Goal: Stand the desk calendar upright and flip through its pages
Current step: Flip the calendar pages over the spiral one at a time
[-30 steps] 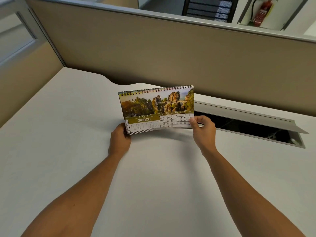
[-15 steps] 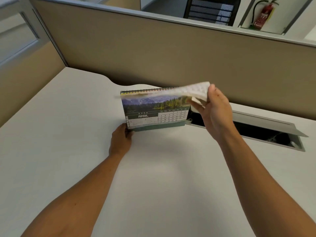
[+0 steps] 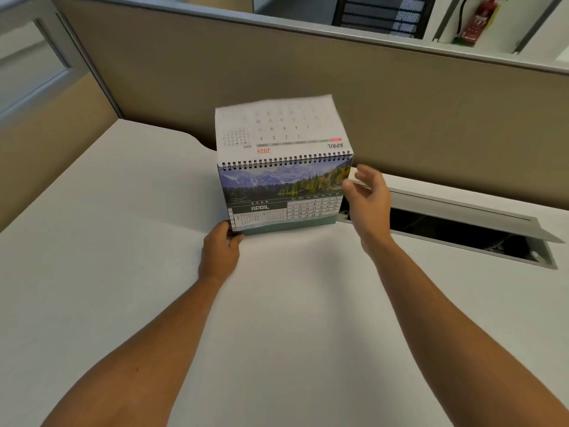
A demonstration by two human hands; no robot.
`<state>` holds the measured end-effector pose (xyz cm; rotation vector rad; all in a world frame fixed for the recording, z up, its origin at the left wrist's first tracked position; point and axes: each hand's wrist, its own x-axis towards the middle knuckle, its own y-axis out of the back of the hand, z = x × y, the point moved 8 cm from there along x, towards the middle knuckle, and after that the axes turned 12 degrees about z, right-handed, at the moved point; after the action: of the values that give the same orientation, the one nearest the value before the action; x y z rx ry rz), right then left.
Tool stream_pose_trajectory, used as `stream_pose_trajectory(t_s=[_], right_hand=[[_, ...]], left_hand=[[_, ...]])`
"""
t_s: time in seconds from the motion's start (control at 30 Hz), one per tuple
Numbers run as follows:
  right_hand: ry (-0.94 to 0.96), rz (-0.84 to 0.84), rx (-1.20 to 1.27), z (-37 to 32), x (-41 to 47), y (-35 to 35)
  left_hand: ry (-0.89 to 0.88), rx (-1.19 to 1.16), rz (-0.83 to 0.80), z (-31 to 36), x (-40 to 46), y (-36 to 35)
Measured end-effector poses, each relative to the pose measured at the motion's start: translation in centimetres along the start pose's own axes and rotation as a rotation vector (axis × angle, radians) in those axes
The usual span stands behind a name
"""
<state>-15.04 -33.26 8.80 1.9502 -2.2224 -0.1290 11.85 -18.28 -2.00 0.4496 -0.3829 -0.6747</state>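
desk calendar point(image 3: 284, 195) page now flipped up, right hand point(image 3: 368, 200) released

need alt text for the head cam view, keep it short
A desk calendar stands upright on a white desk, showing April, with one flipped page raised above the spiral binding. The left hand steadies its lower left corner; the right hand hovers open beside its right edge.
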Motion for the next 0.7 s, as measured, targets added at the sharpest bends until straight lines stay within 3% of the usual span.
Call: stream_pose_trajectory(t_s=[0.17,0.33,0.7], right_hand=[[-0.015,-0.089,-0.09,2.7,-1.0,-1.2],[0.083,-0.011,-0.131,2.4,-1.9,-0.8],[0.088,0.108,-0.132,2.1,-1.8,1.1]], left_hand=[[0.01,0.012,0.007,-0.1,0.1,0.0],[0.007,0.015,0.007,-0.1,0.1,-0.1],[0.01,-0.001,-0.004,-0.3,0.1,-0.1]])
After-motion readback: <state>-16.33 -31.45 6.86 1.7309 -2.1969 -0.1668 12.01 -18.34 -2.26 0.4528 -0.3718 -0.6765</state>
